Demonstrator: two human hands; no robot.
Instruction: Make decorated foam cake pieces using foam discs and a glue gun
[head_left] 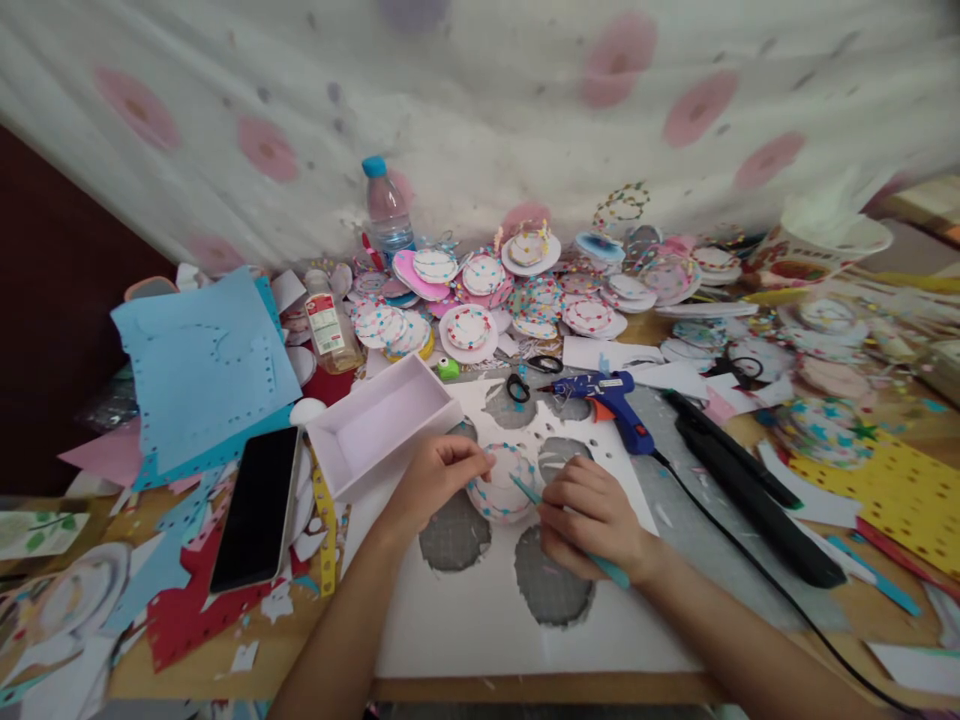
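A round white paper disc (501,490) with a ring of small red and blue dots lies on a white sheet (450,640) that has several round holes cut out of it. The fingertips of my left hand (442,475) are pinched together at the disc's upper left edge. My right hand (589,515) is wrapped round a slim teal pen-like tool (611,570), whose pointed tip reaches over the disc from the right. Whether the tip touches the surface cannot be made out.
A blue glue gun (611,395) and its cord lie right of the sheet, near scissors (529,378). A white box (382,420), a phone (255,510) and blue sheets (202,370) sit left. Behind stand decorated discs (469,330) and a water bottle (388,215).
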